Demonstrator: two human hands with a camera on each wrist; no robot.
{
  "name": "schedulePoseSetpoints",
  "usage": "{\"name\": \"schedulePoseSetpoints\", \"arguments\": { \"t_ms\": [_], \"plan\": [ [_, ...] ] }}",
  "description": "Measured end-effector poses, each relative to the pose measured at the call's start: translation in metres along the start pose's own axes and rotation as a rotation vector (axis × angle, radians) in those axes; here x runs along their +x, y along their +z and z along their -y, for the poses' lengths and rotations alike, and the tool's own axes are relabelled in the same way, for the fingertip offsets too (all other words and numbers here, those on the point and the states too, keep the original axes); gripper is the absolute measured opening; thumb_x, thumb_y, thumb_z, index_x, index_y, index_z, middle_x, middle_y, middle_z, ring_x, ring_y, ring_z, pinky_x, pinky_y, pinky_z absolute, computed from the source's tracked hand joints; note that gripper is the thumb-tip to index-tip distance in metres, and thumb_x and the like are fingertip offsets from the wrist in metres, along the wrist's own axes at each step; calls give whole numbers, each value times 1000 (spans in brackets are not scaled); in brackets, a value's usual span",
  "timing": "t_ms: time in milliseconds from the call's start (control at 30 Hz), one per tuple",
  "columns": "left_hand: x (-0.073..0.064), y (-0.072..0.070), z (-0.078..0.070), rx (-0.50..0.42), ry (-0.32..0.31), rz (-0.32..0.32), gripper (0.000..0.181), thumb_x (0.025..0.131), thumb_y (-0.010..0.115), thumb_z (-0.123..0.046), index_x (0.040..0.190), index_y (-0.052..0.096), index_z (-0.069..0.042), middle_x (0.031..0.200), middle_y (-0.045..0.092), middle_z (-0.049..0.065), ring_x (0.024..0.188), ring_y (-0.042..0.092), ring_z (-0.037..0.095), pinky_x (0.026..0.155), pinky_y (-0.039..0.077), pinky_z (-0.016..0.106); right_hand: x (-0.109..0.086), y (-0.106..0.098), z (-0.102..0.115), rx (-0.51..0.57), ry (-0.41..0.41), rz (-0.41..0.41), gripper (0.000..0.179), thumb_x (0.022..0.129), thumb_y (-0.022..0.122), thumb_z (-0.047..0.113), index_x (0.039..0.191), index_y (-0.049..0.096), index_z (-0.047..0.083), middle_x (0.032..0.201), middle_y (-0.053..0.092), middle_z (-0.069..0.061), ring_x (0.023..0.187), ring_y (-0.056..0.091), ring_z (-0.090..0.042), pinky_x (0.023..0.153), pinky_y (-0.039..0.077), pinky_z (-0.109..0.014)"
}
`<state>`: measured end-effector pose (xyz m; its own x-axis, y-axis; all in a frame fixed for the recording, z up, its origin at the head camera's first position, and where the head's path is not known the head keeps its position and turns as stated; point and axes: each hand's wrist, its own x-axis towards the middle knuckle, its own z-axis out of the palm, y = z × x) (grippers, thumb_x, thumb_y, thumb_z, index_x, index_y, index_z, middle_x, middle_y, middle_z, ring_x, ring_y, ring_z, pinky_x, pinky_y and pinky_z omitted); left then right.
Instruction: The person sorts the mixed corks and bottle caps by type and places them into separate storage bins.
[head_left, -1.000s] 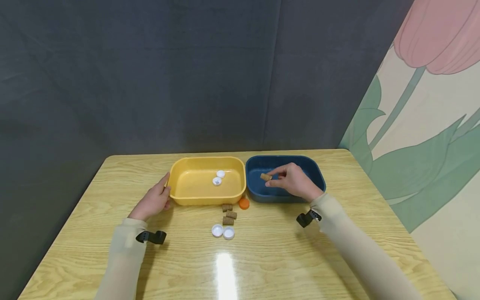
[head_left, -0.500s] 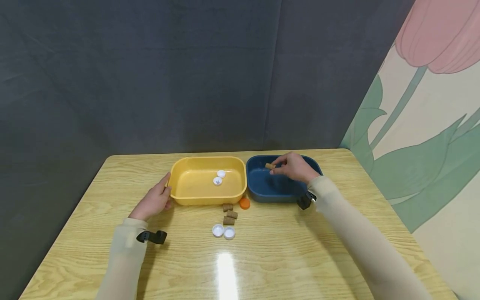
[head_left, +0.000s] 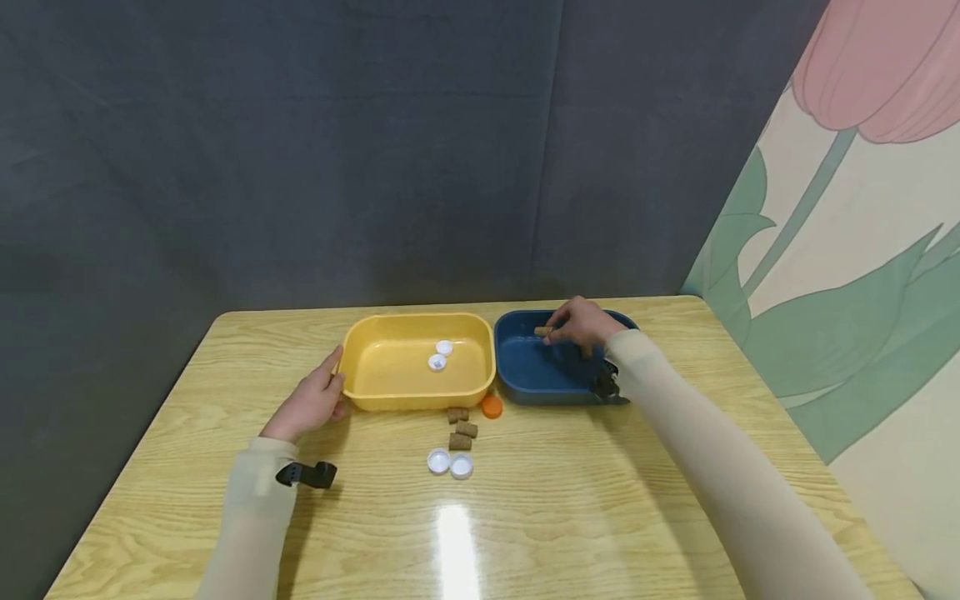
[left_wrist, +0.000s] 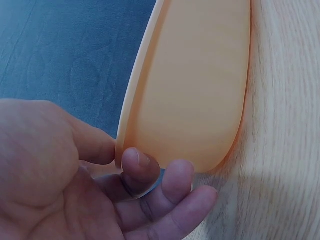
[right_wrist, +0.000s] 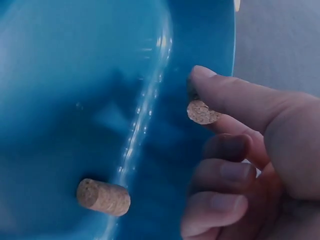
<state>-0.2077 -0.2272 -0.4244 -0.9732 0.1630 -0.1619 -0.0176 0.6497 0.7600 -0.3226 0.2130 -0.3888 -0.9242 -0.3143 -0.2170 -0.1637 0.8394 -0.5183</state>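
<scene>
Since a second ago the right hand (head_left: 583,323) has moved farther back over the blue tray (head_left: 540,392), bringing its pinched cork (head_left: 543,332) from above the middle toward the far wall, while the left hand (head_left: 309,402) has stayed at the left end of the yellow tray (head_left: 420,402). From the head, the pinched cork looks short and nearly level, its long axis running side to side and its free end pointing left, away from the fingertips. Only the right wrist view shows its round end face turned to the camera, the body foreshortened behind it, held in a narrow gap between thumb and forefinger with the other fingers bent below. That view also shows plainly a second cork (right_wrist: 103,197) lying on its side on the blue floor, its axis slanting; from the head it is partly covered by the hand. Left-wrist detail: the thumb tip meets the yellow rim and the bent fingers hold the tray's end. Only the head view shows two white caps (head_left: 444,347) inside the yellow tray, and three loose corks (head_left: 461,442), an orange cap (head_left: 492,407) and two more white caps (head_left: 461,466) on the table (head_left: 570,517).
</scene>
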Motion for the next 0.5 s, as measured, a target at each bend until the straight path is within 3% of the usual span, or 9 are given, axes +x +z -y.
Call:
{"name": "schedulePoseSetpoints", "arguments": {
  "t_ms": [333, 500],
  "plan": [
    [-2, 1, -2, -21, 5, 4, 58, 110, 29, -13, 161, 2, -3, 77, 49, 12, 68, 58, 24, 67, 53, 38, 9, 0, -4, -37, 30, 66, 30, 91, 75, 24, 116, 75, 6, 125, 65, -18, 114, 59, -35, 98, 48, -51],
    [0, 1, 0, -12, -3, 0, 58, 110, 29, -14, 161, 3, -3, 78, 49, 12, 69, 58, 25, 69, 53, 38, 10, -1, -3, -5, 50, 81, 37, 91, 74, 21, 123, 71, 3, 135, 60, -20, 124, 55, -40, 102, 46, -54]
  ]
}}
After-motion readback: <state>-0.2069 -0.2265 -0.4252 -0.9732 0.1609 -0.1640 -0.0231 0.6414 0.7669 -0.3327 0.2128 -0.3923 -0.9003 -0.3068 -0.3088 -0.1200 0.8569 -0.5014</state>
